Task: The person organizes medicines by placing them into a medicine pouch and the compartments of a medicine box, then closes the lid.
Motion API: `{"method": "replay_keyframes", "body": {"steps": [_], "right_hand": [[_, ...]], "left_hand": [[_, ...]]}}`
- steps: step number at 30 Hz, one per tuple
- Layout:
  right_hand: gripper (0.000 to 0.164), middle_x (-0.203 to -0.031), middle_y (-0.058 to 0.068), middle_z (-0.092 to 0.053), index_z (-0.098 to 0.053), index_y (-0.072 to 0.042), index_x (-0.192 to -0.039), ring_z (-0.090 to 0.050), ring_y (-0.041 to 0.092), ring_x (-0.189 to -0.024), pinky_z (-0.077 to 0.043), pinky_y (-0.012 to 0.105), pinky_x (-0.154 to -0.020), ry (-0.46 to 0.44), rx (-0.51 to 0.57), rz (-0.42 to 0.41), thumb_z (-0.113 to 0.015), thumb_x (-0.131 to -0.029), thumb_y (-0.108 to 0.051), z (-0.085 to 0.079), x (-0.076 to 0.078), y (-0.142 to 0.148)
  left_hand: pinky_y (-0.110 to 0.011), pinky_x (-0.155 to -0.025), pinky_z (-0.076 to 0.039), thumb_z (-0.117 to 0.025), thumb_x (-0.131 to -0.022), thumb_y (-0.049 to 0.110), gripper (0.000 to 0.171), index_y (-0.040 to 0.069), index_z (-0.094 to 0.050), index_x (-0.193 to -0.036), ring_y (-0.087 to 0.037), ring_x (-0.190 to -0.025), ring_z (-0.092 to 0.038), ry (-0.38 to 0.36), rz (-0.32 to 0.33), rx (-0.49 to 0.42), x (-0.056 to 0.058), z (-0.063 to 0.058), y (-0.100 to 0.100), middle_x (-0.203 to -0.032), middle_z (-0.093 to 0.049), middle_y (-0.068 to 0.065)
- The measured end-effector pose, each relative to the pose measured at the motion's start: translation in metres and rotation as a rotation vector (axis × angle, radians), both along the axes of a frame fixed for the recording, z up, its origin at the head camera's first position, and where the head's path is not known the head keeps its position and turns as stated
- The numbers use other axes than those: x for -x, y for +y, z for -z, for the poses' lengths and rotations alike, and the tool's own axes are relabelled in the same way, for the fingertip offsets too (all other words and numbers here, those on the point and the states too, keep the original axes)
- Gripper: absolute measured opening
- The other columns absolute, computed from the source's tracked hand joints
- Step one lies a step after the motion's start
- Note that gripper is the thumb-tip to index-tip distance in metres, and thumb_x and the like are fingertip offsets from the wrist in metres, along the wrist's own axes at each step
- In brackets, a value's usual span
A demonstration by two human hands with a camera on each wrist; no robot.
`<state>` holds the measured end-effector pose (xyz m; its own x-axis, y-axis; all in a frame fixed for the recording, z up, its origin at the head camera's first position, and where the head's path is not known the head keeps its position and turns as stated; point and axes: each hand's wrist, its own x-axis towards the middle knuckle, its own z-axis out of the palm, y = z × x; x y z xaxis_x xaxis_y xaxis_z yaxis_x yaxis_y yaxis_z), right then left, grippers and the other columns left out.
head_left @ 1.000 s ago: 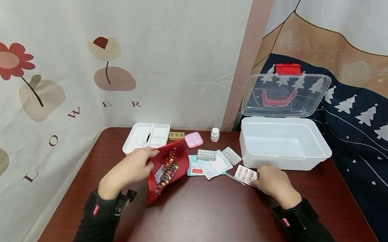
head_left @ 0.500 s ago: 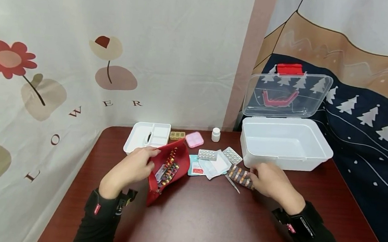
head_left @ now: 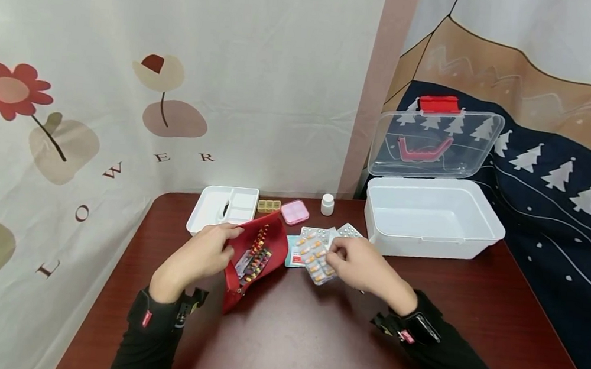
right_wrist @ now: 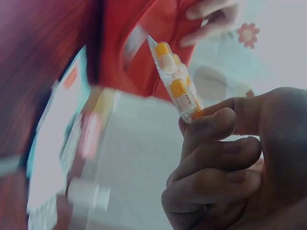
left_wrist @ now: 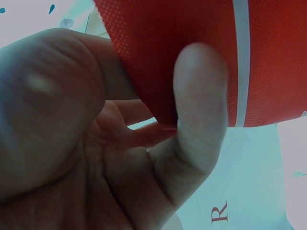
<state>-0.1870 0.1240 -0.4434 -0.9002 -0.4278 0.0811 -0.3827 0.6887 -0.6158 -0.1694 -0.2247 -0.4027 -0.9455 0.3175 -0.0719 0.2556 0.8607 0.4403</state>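
Observation:
My left hand (head_left: 201, 261) pinches the edge of a red zip pouch (head_left: 277, 248), holding its mouth apart. Inside the pouch lie several capsule blister packs (head_left: 258, 264). In the left wrist view the thumb presses on the red fabric (left_wrist: 201, 19), beside a pale stripe. My right hand (head_left: 365, 266) grips a blister pack of orange-and-white capsules (head_left: 316, 260) by one end, just right of the pouch. The right wrist view has this blister pack (right_wrist: 177, 84) between thumb and curled forefinger, with the red pouch behind it.
An open white box (head_left: 433, 221) with a raised clear lid stands back right. Along the back are a white divided tray (head_left: 213, 207), a yellow pill organizer (head_left: 269, 206), a pink case (head_left: 295, 212) and a white bottle (head_left: 327, 205). More blister packs (head_left: 348, 230) and a teal packet (head_left: 294, 255) lie behind the right hand.
My right hand has lifted the capsule blister pack off the table and carried it left toward the pouch, flipping it on the way. The left hand and the pouch have stayed put.

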Motion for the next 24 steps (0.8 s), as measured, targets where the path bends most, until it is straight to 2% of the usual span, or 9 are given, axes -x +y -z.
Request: {"method": "replay_keyframes", "body": {"steps": [3,7,10,14,18,21,24], "right_hand": [[0.016,-0.063,-0.012,-0.050,-0.071,-0.021,-0.083,-0.047,0.007,-0.063,-0.038,0.027,-0.061,-0.082,0.039,-0.009,-0.063,-0.097,-0.019,-0.002,0.005,-0.022],[0.022,-0.060,-0.011,-0.053,-0.069,-0.019,-0.076,-0.050,0.007,-0.057,-0.039,0.025,-0.058,-0.190,0.097,-0.007,-0.063,-0.098,-0.021,-0.001,0.015,-0.050],[0.029,-0.056,-0.008,-0.060,-0.068,-0.018,-0.069,-0.052,0.008,-0.053,-0.040,0.025,-0.054,-0.256,0.130,0.009,-0.065,-0.098,-0.022,-0.001,0.021,-0.070],[0.035,-0.059,0.001,-0.071,-0.070,-0.018,-0.066,-0.050,0.009,-0.054,-0.036,0.025,-0.053,-0.315,0.150,0.013,-0.065,-0.100,-0.023,-0.001,0.028,-0.092],[0.037,-0.065,0.006,-0.077,-0.073,-0.017,-0.066,-0.054,0.009,-0.060,-0.037,0.025,-0.058,-0.338,0.137,0.001,-0.064,-0.102,-0.023,0.001,0.032,-0.110],[0.041,-0.062,0.001,-0.076,-0.074,-0.017,-0.065,-0.059,0.010,-0.062,-0.041,0.026,-0.061,-0.318,0.088,0.023,-0.065,-0.104,-0.027,0.005,0.034,-0.122],[0.045,-0.058,-0.004,-0.074,-0.073,-0.019,-0.062,-0.063,0.010,-0.063,-0.045,0.028,-0.063,-0.285,0.012,0.060,-0.066,-0.105,-0.031,0.011,0.034,-0.131]], "left_hand": [[-0.034,-0.081,-0.057,-0.061,-0.101,0.001,0.048,-0.007,-0.066,-0.147,-0.032,-0.115,-0.070,0.001,0.000,0.004,0.000,0.000,0.000,-0.148,-0.069,-0.024],[-0.034,-0.082,-0.056,-0.060,-0.100,0.000,0.048,-0.007,-0.066,-0.147,-0.031,-0.114,-0.070,0.010,0.006,0.011,0.000,0.000,0.000,-0.148,-0.069,-0.024],[-0.036,-0.084,-0.056,-0.059,-0.100,0.000,0.048,-0.007,-0.067,-0.147,-0.031,-0.115,-0.069,0.018,0.009,0.017,0.000,-0.001,0.001,-0.148,-0.069,-0.024],[-0.043,-0.093,-0.057,-0.058,-0.098,-0.001,0.047,-0.007,-0.069,-0.144,-0.033,-0.120,-0.070,0.049,0.026,0.022,0.001,-0.001,0.001,-0.147,-0.070,-0.025],[-0.044,-0.094,-0.056,-0.059,-0.098,-0.002,0.046,-0.008,-0.070,-0.142,-0.031,-0.115,-0.069,0.065,0.038,0.015,0.001,-0.001,0.001,-0.144,-0.071,-0.025],[-0.043,-0.092,-0.057,-0.059,-0.098,-0.003,0.045,-0.008,-0.070,-0.142,-0.030,-0.113,-0.070,0.066,0.043,0.007,0.000,-0.001,0.001,-0.142,-0.072,-0.024],[-0.045,-0.095,-0.058,-0.059,-0.098,-0.004,0.046,-0.009,-0.070,-0.142,-0.031,-0.117,-0.071,0.067,0.046,0.001,0.000,0.000,0.001,-0.143,-0.072,-0.024]]}}
